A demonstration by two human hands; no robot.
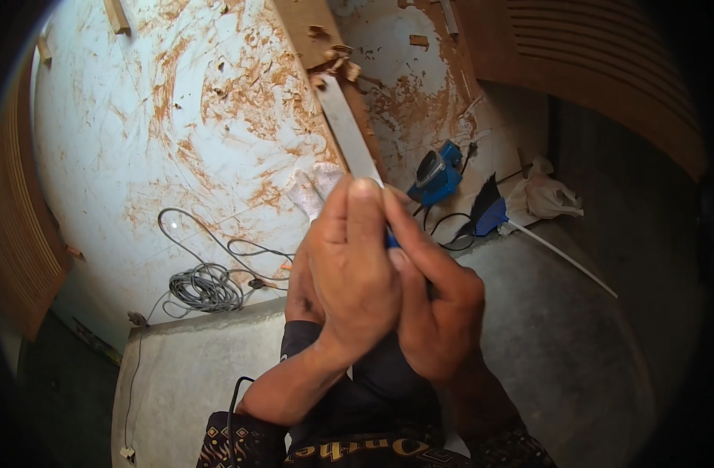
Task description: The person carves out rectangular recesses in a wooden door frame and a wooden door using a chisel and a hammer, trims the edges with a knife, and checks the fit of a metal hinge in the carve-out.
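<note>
Chisel is in upper ctr of frame, blade out past the fingertips; a blue bit of handle shows btwn the hands, rest hidden. L hand is over the blade's base, grip closed up, digits pressed on the steel, no gap seen. R hand is lower & to the right, grip curled in round the handle area, prob. firm; palm side partly hidden, so can't tell how tight.

Key relation: blade runs up & a bit left from both grips, long axis approx in line w/ the board, which reaches the top edge of frame. Tip ends by curls on the board; can't tell if the edge bites. L & R fingertips are side by side at the blade, L's a touch nearer the tip.

Planer is right of the blade, brush further right; cord is coiled lower left, well apart from the hands.
</note>
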